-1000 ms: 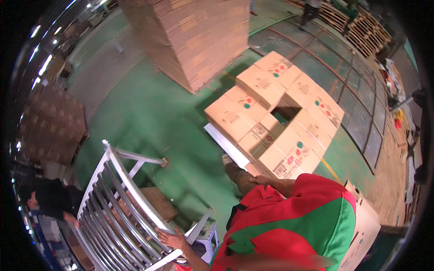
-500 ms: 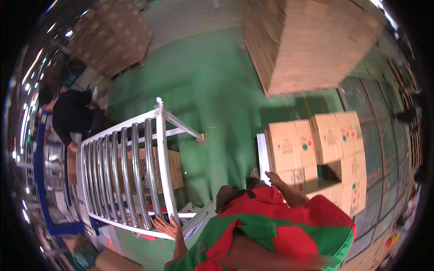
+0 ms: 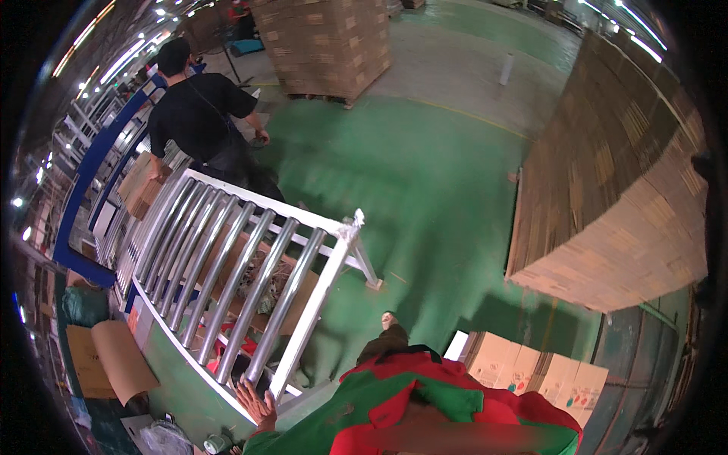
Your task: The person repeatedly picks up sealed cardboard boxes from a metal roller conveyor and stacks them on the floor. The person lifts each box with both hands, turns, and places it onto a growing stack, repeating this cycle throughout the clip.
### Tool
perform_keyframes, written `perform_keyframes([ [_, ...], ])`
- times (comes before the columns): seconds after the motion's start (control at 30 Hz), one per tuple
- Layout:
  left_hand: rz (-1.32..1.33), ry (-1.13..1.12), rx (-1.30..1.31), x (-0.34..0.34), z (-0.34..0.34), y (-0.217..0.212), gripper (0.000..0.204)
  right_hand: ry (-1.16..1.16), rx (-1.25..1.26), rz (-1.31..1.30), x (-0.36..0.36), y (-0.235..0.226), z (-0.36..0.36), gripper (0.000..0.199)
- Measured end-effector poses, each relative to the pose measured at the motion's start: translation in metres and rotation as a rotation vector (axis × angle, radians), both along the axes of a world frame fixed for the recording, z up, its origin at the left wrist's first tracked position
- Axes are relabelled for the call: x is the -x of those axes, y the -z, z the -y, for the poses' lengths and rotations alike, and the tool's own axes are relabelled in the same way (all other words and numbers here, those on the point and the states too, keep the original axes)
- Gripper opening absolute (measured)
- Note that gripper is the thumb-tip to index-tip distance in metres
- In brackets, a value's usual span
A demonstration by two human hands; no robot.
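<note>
My left hand (image 3: 256, 406) rests with its fingers spread at the near corner of a roller conveyor (image 3: 331, 269), which has a white frame. Its fingertips lie by the end of the last steel roller (image 3: 287, 311). Nothing is held in that hand. Under the rollers, partly hidden, stands an open cardboard box (image 3: 299, 303) with tangled, stringy material inside. My right hand is out of sight, and my red and green jacket covers the lower middle.
A person in black (image 3: 201, 114) stands at the conveyor's far end, one hand at a flat cardboard stack (image 3: 144, 186). Tall cardboard stacks stand at the back (image 3: 326, 45) and right (image 3: 607, 174). Packed cartons (image 3: 504, 364) are at lower right. Brown cardboard sheets (image 3: 121, 360) lie lower left.
The view has swung, so the conveyor and person show more fully and the cartons sit lower. My right hand, earlier beside the cartons, has left the view. My left hand stays at the conveyor's corner.
</note>
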State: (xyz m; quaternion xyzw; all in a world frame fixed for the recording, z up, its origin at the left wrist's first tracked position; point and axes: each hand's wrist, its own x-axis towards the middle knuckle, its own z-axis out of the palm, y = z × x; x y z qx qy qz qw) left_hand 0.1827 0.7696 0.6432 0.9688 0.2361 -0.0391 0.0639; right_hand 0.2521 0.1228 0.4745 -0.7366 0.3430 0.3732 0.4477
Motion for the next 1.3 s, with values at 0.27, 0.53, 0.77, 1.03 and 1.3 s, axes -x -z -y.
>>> perform_keyframes([
  [0.27, 0.022, -0.185, -0.139, -0.105, 0.051, 0.037, 0.083, -0.120, -0.090, 0.127, -0.193, -0.004, 0.029, 0.084],
  [0.53, 0.263, 0.085, 0.111, -0.323, 0.195, 0.026, 0.078, -0.196, -0.073, 0.377, -0.299, 0.008, 0.063, 0.084],
  [0.77, 0.224, -0.125, 0.062, -0.449, 0.263, 0.019, 0.078, 0.074, -0.151, 0.035, -0.425, -0.065, 0.118, 0.085],
  [1.03, 0.050, -0.299, -0.052, -0.487, 0.277, 0.014, 0.081, 0.146, -0.122, -0.145, -0.515, -0.078, 0.212, 0.090],
  [1.3, 0.148, -0.308, -0.046, -0.484, 0.279, 0.017, 0.077, 0.076, -0.067, -0.152, -0.585, -0.019, 0.230, 0.086],
])
